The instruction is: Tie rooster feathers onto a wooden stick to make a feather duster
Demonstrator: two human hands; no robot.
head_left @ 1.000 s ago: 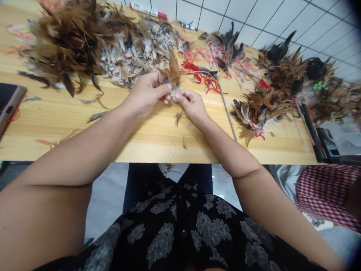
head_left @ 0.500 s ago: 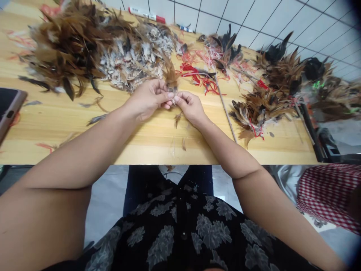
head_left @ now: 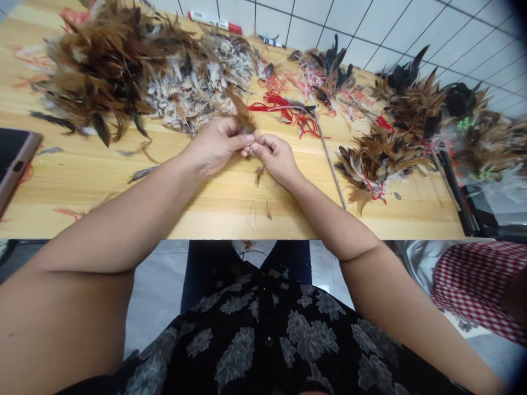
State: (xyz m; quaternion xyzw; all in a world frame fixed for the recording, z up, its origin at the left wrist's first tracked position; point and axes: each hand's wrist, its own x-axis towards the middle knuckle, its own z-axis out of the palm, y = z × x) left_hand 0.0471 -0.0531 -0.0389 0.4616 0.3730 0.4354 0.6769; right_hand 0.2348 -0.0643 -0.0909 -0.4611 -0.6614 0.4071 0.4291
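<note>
Forearms outstretched; left hand (head_left: 216, 145), right hand (head_left: 275, 158) meet, fingers pinching feather tuft (head_left: 244, 118) (over table (head_left: 214, 211)).

Two hands: left hand (head_left: 214, 147), right hand (head_left: 275, 158). One feather tuft (head_left: 244, 118), one phone (head_left: 14, 156), one red-capped marker (head_left: 214, 21), one thin stick (head_left: 330, 162).

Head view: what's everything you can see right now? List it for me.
feather pile: one, brown-black, table's far left.
downy feather pile: one, grey-white, beside it.
cords: tangle, red, beyond the hands.
tied feather bundles: several, brown, right.
stick: one, thin, right of hands.
marker: one, white, red cap, far edge.
phone: one, dark, left edge.
table: one, light wood.
feather bunch: one, brown, pinched by both hands.
left hand, right hand: fingertips meeting.
</note>
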